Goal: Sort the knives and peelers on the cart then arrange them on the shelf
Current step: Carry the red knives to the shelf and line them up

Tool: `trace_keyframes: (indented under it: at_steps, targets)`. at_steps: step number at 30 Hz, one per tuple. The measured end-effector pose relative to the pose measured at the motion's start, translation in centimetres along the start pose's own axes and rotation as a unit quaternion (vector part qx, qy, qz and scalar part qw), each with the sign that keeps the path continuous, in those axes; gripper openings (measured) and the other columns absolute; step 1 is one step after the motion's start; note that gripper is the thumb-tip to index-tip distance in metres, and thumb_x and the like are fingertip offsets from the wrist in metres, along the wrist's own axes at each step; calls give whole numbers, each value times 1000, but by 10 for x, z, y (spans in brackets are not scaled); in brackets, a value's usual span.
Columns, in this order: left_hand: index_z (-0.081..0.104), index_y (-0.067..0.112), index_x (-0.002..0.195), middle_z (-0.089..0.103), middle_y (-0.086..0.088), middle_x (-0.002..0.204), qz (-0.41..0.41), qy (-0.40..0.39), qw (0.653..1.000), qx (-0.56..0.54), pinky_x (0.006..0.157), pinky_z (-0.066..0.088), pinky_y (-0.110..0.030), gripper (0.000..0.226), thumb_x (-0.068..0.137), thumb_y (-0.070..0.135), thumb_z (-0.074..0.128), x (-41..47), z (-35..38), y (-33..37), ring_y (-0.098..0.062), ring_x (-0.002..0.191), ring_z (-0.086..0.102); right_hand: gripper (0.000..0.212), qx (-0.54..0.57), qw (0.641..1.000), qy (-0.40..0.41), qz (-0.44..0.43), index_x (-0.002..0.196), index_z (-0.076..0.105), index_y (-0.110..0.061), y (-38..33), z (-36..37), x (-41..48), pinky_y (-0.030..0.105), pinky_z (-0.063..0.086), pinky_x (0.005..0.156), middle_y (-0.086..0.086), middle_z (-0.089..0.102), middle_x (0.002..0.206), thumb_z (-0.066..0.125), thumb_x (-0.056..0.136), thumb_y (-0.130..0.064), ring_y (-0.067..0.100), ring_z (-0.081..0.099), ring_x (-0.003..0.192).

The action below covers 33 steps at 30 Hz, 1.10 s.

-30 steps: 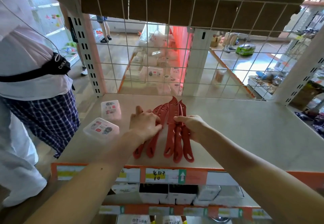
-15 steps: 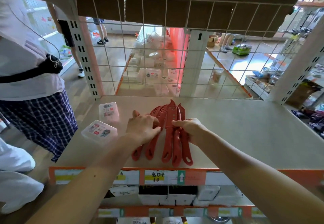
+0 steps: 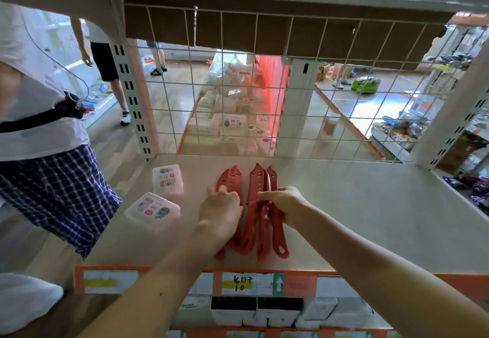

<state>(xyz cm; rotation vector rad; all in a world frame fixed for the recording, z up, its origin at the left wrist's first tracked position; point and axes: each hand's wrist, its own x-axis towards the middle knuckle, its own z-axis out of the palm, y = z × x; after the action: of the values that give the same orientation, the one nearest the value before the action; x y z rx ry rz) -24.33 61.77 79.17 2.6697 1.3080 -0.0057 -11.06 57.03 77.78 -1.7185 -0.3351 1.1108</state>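
On the pale shelf [image 3: 357, 205] lie what look like five red knives [image 3: 254, 205], side by side with tips toward the wire grid [image 3: 264, 99] and handles toward the front edge; overlap makes the count unsure. The left hand [image 3: 222, 212] rests flat on the two left knives, its grip loose and holding nothing. The right hand [image 3: 284, 202] has its grip pinched on the rightmost knives near mid-length. Left of them sit two clear plastic boxes [image 3: 153, 209], apart from the knives.
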Motion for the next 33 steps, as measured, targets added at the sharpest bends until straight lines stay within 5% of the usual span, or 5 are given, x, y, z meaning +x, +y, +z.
trace_keyframes:
  at_steps: [4, 14, 18, 22, 33]
  targets:
    - [56, 6, 122, 47, -11, 132, -17, 2, 1000, -26, 103, 36, -37, 40, 96, 33, 45, 5, 2, -7, -31, 126, 35, 16, -3, 1000, 13, -20, 66, 58, -1, -2, 4, 2, 20, 47, 35, 10, 55, 56, 65, 78, 8, 13, 50, 28]
    - [46, 18, 136, 44, -6, 134, -5, 19, 999, -46, 104, 36, -35, 48, 93, 41, 46, -4, 6, -18, -27, 125, 33, 11, -18, 1000, 14, -9, 70, 61, -2, 1, 10, 8, 34, 53, 57, 11, 58, 62, 66, 78, 4, 20, 55, 47]
    - [53, 23, 128, 56, -1, 125, 26, 79, 996, -36, 95, 43, -36, 48, 89, 51, 49, -9, 1, -5, -25, 119, 40, 13, -18, 999, 27, -13, 68, 59, -3, 1, 4, 8, 26, 50, 44, 9, 55, 56, 65, 78, 4, 15, 52, 33]
    - [63, 15, 113, 64, -5, 110, 33, 31, 999, -29, 89, 44, -36, 53, 83, 58, 55, -3, -5, 14, -23, 112, 48, 13, -27, 998, 47, -14, 68, 59, -2, -1, -6, 9, 26, 49, 42, 10, 55, 57, 62, 79, 4, 17, 53, 38]
    - [60, 3, 109, 63, -16, 116, -11, 4, 998, -56, 93, 46, -33, 36, 82, 25, 69, 6, -9, 26, -32, 112, 59, 17, -9, 999, 42, -21, 63, 57, 2, 0, -17, 8, 24, 46, 38, 14, 53, 48, 59, 77, 10, 20, 51, 33]
